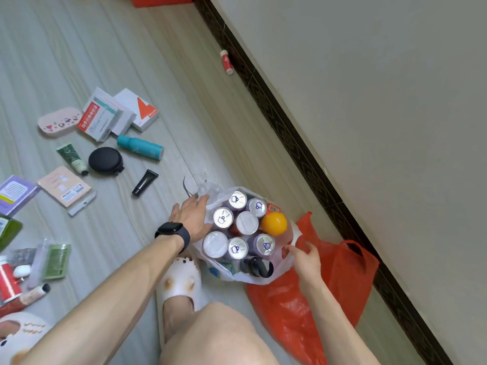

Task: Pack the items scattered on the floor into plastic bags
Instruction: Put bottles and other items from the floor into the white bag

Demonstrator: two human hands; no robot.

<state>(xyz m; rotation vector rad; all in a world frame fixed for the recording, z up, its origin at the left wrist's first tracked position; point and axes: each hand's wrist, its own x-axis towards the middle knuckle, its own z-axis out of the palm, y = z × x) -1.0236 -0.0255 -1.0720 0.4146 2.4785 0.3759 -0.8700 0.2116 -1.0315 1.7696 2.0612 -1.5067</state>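
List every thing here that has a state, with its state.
white plastic bag: open, packed with upright cans.
cans: upright, unopened.
red plastic bag: crumpled on the floor.
left hand: open, pressing the white bag's side.
right hand: at the bag's rim, grip unclear.
teal bottle: lying on its side.

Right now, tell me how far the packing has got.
Done: the white bag holds cans and a dark bottle. In hand: the left hand presses its side, the right hand is at its handle. Left: boxes, tubes, a teal bottle and a black case lie on the floor; the red bag lies slack.
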